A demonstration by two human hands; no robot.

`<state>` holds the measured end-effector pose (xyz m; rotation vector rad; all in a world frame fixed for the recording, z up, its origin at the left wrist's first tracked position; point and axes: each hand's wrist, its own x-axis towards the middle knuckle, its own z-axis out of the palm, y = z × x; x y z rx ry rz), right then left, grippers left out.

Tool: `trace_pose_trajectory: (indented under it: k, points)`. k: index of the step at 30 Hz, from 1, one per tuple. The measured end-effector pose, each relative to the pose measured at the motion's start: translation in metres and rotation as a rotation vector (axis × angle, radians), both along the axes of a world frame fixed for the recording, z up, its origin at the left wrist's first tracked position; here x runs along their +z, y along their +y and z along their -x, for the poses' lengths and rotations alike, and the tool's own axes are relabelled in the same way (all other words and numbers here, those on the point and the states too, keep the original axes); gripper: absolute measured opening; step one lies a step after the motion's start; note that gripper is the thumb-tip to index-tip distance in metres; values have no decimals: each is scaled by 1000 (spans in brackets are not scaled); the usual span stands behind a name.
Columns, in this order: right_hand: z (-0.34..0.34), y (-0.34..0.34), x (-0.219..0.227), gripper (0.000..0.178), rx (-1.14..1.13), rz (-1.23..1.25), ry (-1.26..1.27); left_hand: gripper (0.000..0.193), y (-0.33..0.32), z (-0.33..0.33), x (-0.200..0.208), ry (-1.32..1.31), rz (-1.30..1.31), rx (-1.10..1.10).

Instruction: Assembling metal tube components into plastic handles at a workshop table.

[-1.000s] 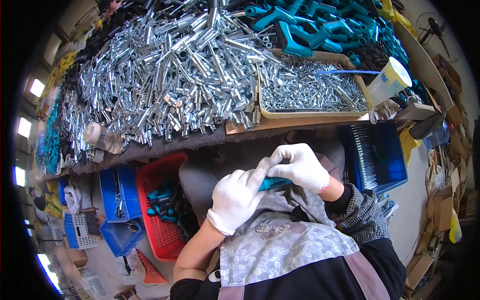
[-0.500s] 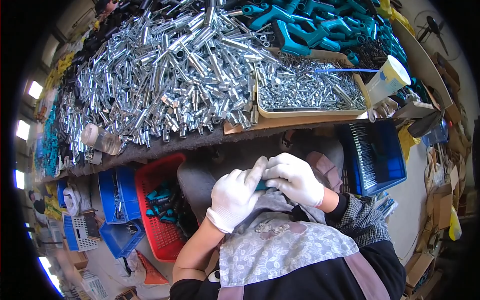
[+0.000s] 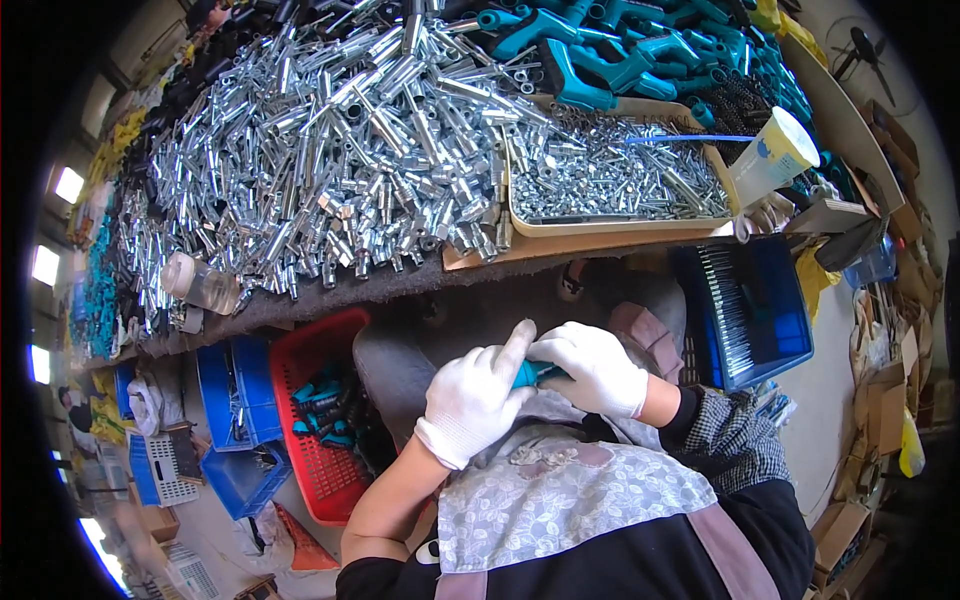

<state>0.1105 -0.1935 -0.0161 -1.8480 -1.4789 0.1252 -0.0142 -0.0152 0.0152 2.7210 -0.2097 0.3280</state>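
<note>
Over my lap, my left hand (image 3: 476, 402) in a white glove is wrapped round a small teal plastic part (image 3: 524, 376), its index finger stretched along it. Only a short piece of that part shows between the hands, so its full shape is hidden. My gloved right hand (image 3: 592, 368) closes on the part's other end, fingers bent. On the bench ahead lies a big heap of shiny metal tube fittings (image 3: 340, 150). To its right is a shallow tray (image 3: 620, 228) of small metal pins, with teal pistol-shaped housings (image 3: 640, 65) behind it.
A red basket (image 3: 330, 490) with teal and black parts stands to my left, beside blue bins (image 3: 245, 390). At right, a blue crate (image 3: 770, 350) holds rows of metal rods. A paper cup (image 3: 772, 160) and a clear bottle (image 3: 208, 284) sit at the bench edge.
My hands have moved slightly apart, and more of the teal part shows between them. My right fingers have drawn back from the left fingertip.
</note>
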Motion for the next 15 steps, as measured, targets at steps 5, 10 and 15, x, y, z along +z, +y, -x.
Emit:
trace_pose_trajectory:
  k: [5,10,15]
  points:
    - [-11,0,0,44,162,38,-339,81,-7,6,-6,234,306,122]
    - [-23,4,1,43,335,0,-464,78,-10,7,-14,396,542,93]
    - [-26,9,16,35,438,-2,-441,80,-1,4,-8,531,763,-16]
